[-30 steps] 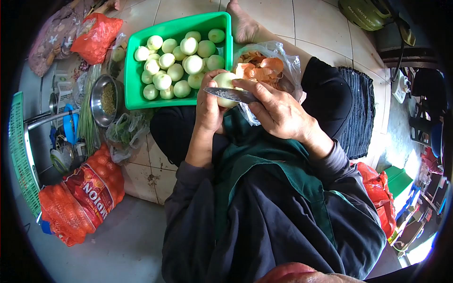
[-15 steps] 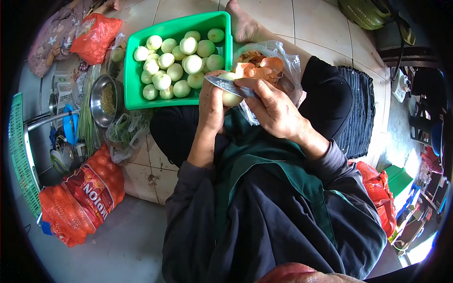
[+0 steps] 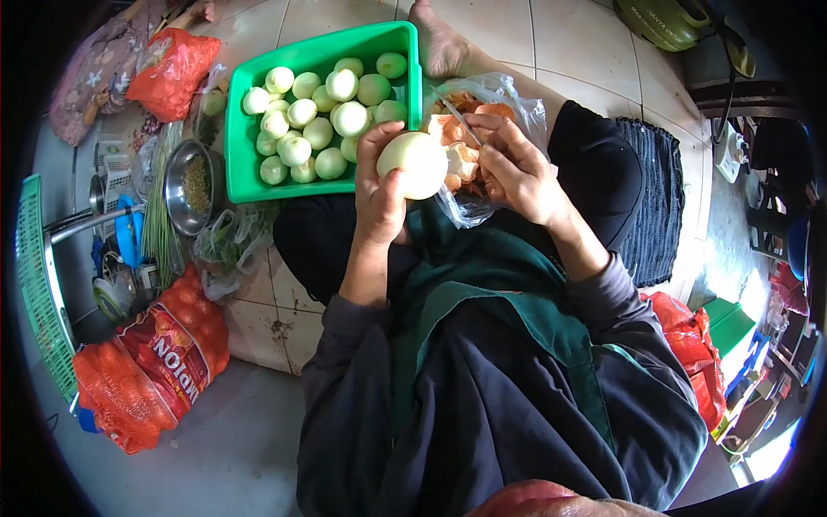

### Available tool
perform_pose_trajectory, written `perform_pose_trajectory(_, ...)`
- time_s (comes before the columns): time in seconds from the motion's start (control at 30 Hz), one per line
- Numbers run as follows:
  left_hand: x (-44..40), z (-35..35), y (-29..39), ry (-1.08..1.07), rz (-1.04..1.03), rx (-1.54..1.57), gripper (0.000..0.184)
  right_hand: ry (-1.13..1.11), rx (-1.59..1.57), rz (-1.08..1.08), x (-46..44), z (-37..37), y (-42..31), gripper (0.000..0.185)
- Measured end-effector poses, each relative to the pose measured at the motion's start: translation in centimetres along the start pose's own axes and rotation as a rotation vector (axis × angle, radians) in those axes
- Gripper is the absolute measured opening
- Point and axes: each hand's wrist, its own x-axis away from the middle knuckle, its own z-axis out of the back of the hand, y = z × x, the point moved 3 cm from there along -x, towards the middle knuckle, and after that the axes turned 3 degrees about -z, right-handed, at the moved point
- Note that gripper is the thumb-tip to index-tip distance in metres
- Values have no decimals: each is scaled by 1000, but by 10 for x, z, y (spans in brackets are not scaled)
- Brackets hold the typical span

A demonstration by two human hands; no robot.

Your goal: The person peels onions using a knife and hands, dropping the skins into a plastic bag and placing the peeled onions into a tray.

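Onion (image 3: 414, 165), pale and bare where I can see it, cupped in my left hand (image 3: 377, 194) near the green tub (image 3: 415, 82). Knife (image 3: 463, 121), pinched in my right hand (image 3: 521, 172), has swung off it towards the peel bag (image 3: 532, 121); cutting seems paused.

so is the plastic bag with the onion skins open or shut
Open: the plastic bag gapes wide, and onion skins show uncovered inside.

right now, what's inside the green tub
Peeled onions, some resting on others, lie inside the green tub. Whatever is directly beneath them is covered.
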Motion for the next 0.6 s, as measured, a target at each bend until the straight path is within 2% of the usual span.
perform_pose_trajectory(0.03,0,4,-3,10,0,-48,55,-51,-48,48,2,1,-2,41)
perform_pose_trajectory(0.17,1,10,-14,21,23,-124,60,-206,111,273,14,-7,-18,51)
perform_pose_trajectory(0.2,2,9,-15,19,34,-115,61,-221,173,277,16,-10,-22,51)
perform_pose_trajectory(0.23,1,7,-15,-14,-1,23,53,-210,191,278,15,-12,-23,48)
perform_pose_trajectory(0.37,1,3,-12,-20,19,-61,60,-158,284,451,11,-15,-18,37)
perform_pose_trajectory(0.47,2,-5,-3,-36,1,-69,59,-33,266,417,11,-14,-14,34)
perform_pose_trajectory(0.6,4,-5,-2,-53,-33,-142,59,-16,162,296,4,-14,1,35)
